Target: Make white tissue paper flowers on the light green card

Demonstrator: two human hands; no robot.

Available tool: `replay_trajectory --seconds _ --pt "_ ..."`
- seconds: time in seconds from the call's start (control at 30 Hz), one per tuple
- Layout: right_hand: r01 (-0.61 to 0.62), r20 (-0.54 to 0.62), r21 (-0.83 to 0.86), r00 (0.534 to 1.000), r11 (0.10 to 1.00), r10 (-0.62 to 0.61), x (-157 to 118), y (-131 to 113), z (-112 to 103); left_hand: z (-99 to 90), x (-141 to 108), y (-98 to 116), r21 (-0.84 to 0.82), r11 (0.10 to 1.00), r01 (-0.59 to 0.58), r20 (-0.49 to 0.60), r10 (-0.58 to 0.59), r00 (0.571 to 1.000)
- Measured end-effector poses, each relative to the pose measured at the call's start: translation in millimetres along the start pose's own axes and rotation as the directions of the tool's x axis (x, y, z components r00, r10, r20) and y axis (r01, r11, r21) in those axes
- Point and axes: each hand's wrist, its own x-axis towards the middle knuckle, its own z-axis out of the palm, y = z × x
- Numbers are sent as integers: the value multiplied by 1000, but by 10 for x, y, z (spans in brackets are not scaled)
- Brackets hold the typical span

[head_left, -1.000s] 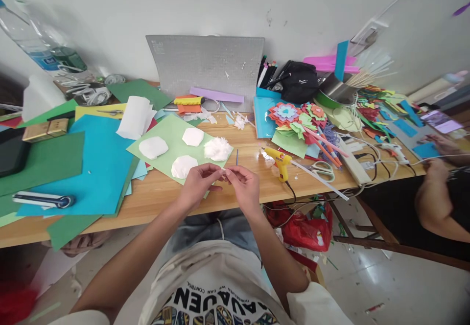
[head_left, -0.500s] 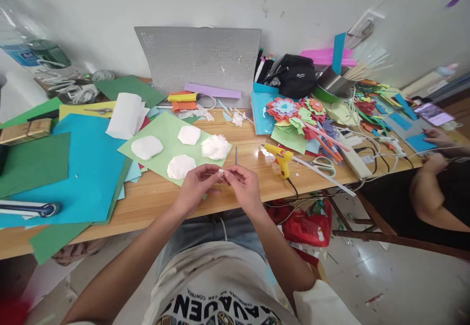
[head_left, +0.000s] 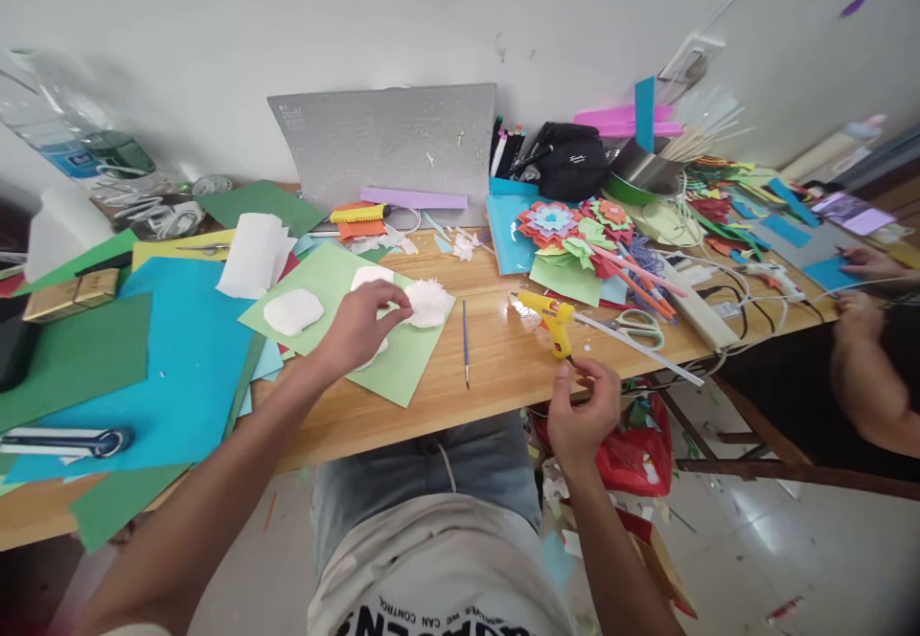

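My left hand (head_left: 365,322) is over the light green paper sheet (head_left: 397,382). Its thumb and fingertips are drawn together beside a fluffy white paper flower (head_left: 429,304); whatever they pinch is too small to make out. White paper pieces lie on the same sheet: one at the left (head_left: 293,311) in full view, two others partly covered by my hand. At the table's front edge my right hand (head_left: 586,414) has thumb and fingers apart, just below the handle of a yellow glue gun (head_left: 552,318). A clear glue stick (head_left: 639,344) extends from the gun's back.
A blue paintbrush (head_left: 466,344) lies between the hands. Scissors (head_left: 639,328), a power strip (head_left: 696,308) and paper flowers (head_left: 553,222) are on the right. Blue card (head_left: 191,349) covers the left. A co-worker's hand (head_left: 866,262) is at the far right.
My hands have separated from a small white piece they held together. The left moved up and left over the green sheet, the right moved right to the glue gun. The paintbrush is now fully visible.
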Motion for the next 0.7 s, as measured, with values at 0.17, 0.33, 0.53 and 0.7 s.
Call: replay_trajectory --seconds 0.17,0.33,0.53,0.7 --pt "71 44 -213 997 974 -63 222 302 -9 -26 284 90 61 991 -119 337 92 937" --pt "69 129 -180 991 981 -46 329 256 85 41 155 3 103 989 -104 415 53 908" --pt "43 232 -161 973 986 -5 414 257 160 -7 156 -116 138 990 -14 328 -32 944" --pt "34 257 -214 966 976 22 541 249 219 -37 142 -75 155 987 -48 429 -23 903"
